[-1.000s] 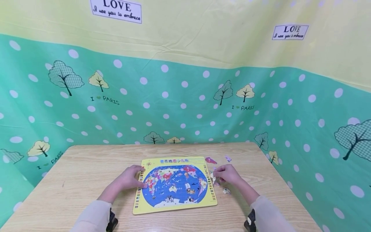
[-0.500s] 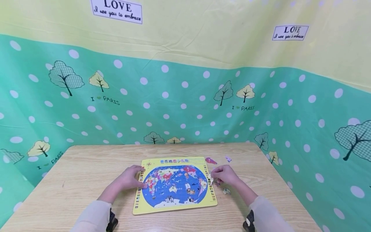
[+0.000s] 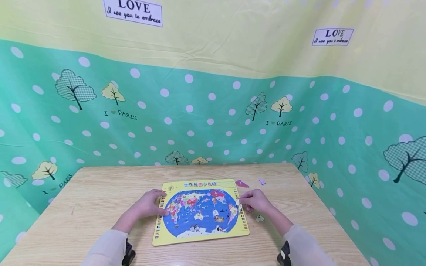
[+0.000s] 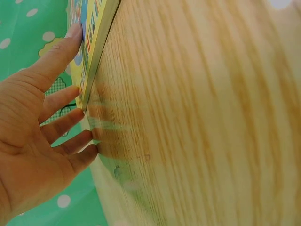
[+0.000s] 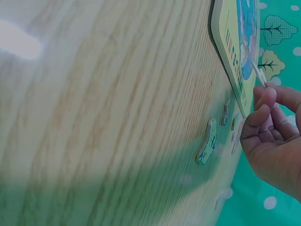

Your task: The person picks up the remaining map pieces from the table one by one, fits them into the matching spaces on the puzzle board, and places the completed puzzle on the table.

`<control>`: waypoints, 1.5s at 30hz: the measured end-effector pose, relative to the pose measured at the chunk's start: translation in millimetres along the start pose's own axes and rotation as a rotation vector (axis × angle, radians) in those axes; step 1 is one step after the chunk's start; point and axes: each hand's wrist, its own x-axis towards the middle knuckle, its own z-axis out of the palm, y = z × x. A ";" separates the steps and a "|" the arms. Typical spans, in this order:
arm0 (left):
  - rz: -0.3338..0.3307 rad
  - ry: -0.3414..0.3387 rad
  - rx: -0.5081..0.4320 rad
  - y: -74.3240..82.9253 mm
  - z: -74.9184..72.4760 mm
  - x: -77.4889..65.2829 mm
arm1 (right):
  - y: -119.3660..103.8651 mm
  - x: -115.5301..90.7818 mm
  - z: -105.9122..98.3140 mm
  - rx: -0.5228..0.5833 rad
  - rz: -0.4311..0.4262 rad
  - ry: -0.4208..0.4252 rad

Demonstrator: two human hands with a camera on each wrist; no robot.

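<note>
A yellow-bordered world-map puzzle board [image 3: 237, 230] lies flat on the table. My left hand [image 3: 149, 203] is at its left edge, fingers spread and fairly straight, thumb resting on the printed face. In the right wrist view, a thin puzzle piece [image 5: 257, 70], seen edge-on, is pinched between thumb and forefinger of my right hand [image 5: 275, 125]. That hand [image 3: 257, 201] is over the board's right border in the head view, with the piece's print mostly hidden. A loose green-and-white piece [image 3: 260, 218] lies just below the right hand.
Beyond the board's upper right corner are a red piece [image 3: 242, 184] and a small purple piece [image 3: 262, 181]. Another piece [image 3: 249, 209] shows partly from under the right hand. A polka-dot curtain [image 3: 213, 111] hangs behind the wooden table [image 3: 110, 184].
My right hand has moved left with the pinched piece, from beside the board to over its right border. The left hand and the board have stayed still.
</note>
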 end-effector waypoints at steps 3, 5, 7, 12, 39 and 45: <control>0.002 0.003 0.002 -0.6 0.3 0.4 | -0.9 0.2 1.2 0.005 0.012 -0.005; 0.003 0.003 0.002 -1.1 0.6 0.7 | -1.3 0.2 2.3 0.003 0.013 -0.007; 0.003 0.001 0.001 -1.4 0.8 0.9 | -1.6 0.3 3.8 0.000 0.010 -0.007; 0.000 -0.003 -0.007 -1.5 1.0 1.2 | -1.6 -0.2 7.5 -0.019 -0.013 -0.005; -0.009 -0.005 0.008 0.4 -0.3 2.0 | 1.5 0.1 17.4 -0.016 -0.031 -0.005; -0.014 -0.008 0.003 1.6 -1.4 1.1 | 3.0 0.2 18.6 -0.008 -0.021 -0.005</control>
